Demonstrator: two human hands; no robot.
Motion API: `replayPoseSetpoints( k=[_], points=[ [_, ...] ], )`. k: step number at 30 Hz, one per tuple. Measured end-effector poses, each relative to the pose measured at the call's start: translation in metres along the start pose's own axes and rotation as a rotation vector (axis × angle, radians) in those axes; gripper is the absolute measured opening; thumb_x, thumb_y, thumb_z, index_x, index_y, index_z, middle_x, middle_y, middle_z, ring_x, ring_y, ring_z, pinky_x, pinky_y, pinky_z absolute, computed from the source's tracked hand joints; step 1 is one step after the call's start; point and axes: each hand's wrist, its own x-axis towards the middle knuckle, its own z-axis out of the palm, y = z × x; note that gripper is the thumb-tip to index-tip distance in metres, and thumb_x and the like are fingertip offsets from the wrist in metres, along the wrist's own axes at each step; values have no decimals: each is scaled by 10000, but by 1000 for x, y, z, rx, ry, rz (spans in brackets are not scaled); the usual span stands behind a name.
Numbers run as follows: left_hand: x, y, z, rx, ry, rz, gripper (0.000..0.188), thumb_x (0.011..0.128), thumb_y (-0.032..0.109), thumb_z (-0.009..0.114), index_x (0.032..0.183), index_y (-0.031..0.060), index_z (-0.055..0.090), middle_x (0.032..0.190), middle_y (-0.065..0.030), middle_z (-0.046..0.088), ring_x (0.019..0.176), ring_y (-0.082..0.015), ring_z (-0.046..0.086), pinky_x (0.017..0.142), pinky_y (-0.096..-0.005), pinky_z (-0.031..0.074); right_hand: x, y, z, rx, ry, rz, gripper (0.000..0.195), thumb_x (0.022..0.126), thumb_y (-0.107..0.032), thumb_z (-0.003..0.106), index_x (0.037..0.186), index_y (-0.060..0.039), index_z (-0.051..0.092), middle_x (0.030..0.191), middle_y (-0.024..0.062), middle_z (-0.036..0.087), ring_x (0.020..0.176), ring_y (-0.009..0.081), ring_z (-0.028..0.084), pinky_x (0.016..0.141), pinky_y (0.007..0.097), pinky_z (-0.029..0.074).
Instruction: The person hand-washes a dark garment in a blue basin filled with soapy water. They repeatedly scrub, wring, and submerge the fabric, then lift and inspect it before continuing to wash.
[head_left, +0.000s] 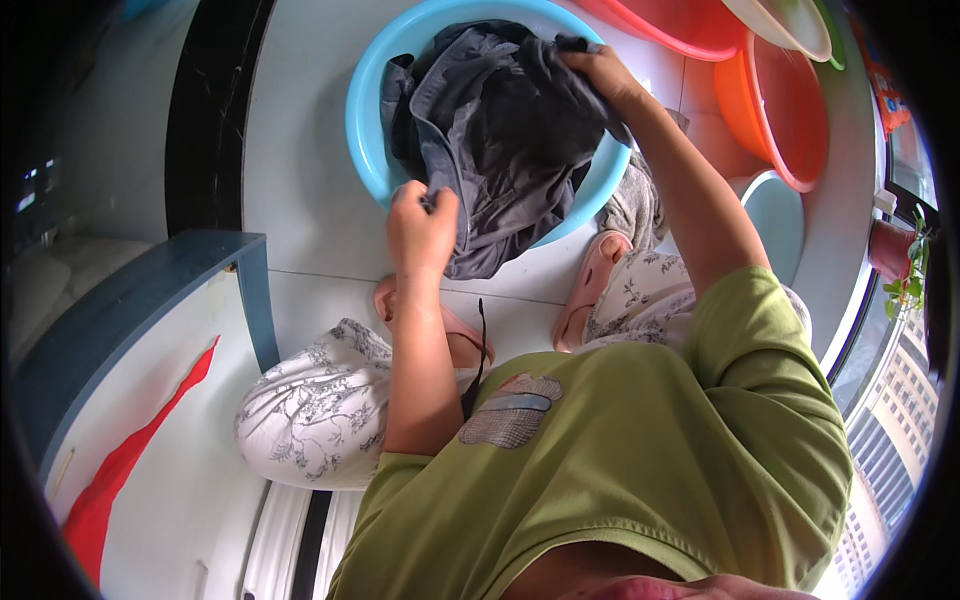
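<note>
A dark grey zippered garment (510, 127) lies bunched in a light blue plastic basin (367, 142) on the tiled floor, with its lower part hanging over the near rim. My left hand (424, 225) grips the garment's edge beside the zipper, at the near left rim of the basin. At the upper right, my right hand (604, 69) is closed on another part of the same cloth. The folds hide the basin's bottom and some of my fingertips. Just right of the basin lies a grey-brown cloth (636, 199).
Red (690, 34), orange (810, 142) and pale blue (776, 217) basins stand at the right. A dark blue furniture frame (135, 292) is at the left. My pink clogs (589, 289) rest near the basin. A potted plant (892, 251) stands by the window.
</note>
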Motion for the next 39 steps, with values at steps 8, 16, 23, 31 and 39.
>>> replayPoseSetpoints(
  k=[8,16,23,31,39],
  points=[
    [-2,15,7,-1,38,174,785,868,283,623,1457,-55,230,1354,-329,451,1239,-451,462,1035,-440,394,-47,-44,79,-187,162,-342,339,807,-284,747,1028,-43,654,833,76,673,750,134,617,737,301,504],
    [10,-24,35,-403,9,68,275,747,129,638,966,-33,677,902,-220,703,943,-272,682,768,-358,495,-102,-27,136,-284,11,-663,309,744,-193,781,963,-24,644,881,124,660,839,237,661,781,326,508],
    [-3,16,-3,-1256,-46,-12,352,693,-57,518,1029,-26,621,926,-47,602,840,-157,559,825,-238,445,-55,-27,66,322,381,-358,208,830,-139,718,986,-8,671,868,62,684,756,120,610,718,257,492],
    [-3,19,8,-1366,-149,-163,496,974,383,544,1245,-33,539,1209,-93,577,1094,-185,548,946,-312,435,-100,-34,124,-246,-102,-495,407,725,-251,797,1025,-19,647,883,135,664,833,213,643,796,324,500],
    [-25,35,19,-799,56,-68,386,986,337,556,997,-46,599,903,2,558,822,-91,450,722,-253,408,-66,-33,117,-939,15,-375,323,776,-283,656,1047,-109,631,964,161,689,903,349,664,761,446,538]
  ],
)
